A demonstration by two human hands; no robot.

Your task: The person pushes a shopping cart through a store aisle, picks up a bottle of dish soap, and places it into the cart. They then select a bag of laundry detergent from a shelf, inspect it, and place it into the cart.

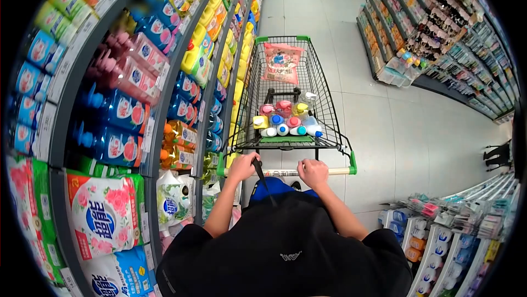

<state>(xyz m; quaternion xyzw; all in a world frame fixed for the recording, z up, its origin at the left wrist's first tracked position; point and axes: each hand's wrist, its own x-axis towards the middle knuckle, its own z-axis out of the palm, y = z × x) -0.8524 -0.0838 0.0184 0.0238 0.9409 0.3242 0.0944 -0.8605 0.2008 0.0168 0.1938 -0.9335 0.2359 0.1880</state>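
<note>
1. Currently, the left hand (242, 166) and the right hand (313, 173) are both closed around the handle bar (285, 173) of the shopping cart (324, 105).
2. Cart position: in the aisle, just beside the detergent shelves (164, 88) on its left.
3. Cart contents: small bottles (285, 121) near the handle end; a red bag (282, 62) against the far end.
4. A dark strap (261, 173) hangs by the left hand.

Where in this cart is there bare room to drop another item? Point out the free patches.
Free: the cart floor between the pink bag at the far end and the bottles. Crowded: the near end, where the bottles are packed together. Both left hand and right hand grip the handle, with bare bar between them.
</note>
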